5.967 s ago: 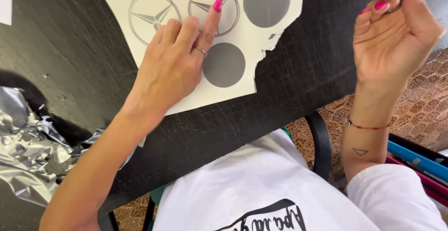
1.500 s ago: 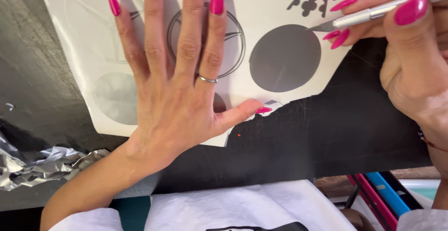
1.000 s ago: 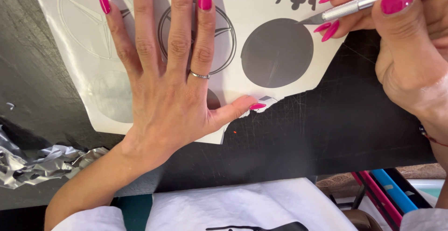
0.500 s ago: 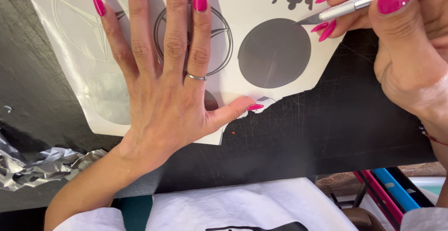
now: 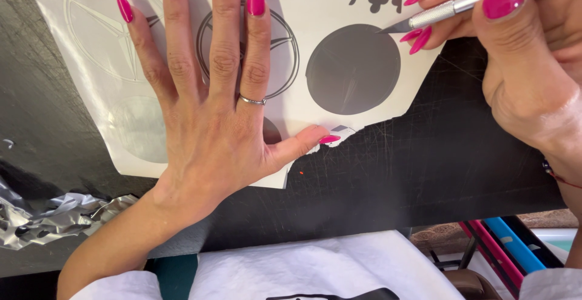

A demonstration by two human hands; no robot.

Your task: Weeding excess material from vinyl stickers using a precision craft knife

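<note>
A black table (image 5: pixel 424 173) carried a large white sticker sheet (image 5: pixel 315 9) with a torn lower edge, printed with grey shapes. The left hand (image 5: pixel 212 124) lay flat on the sheet with fingers spread wide, gripping nothing, pinning it down over a ringed three-pointed star emblem (image 5: pixel 282 39); a paler emblem of the same kind (image 5: pixel 100 24) showed to the left. The right hand (image 5: pixel 521 63), well apart from the left, was clamped on a slim metal craft knife (image 5: pixel 461 6), its tip just at the upper rim of a solid dark grey disc (image 5: pixel 353 70). The step looked like picking out cut pieces; the next move would call for a light, shallow touch. Crumpled silver foil scrap (image 5: pixel 48 218) lay at the table's near left
</note>
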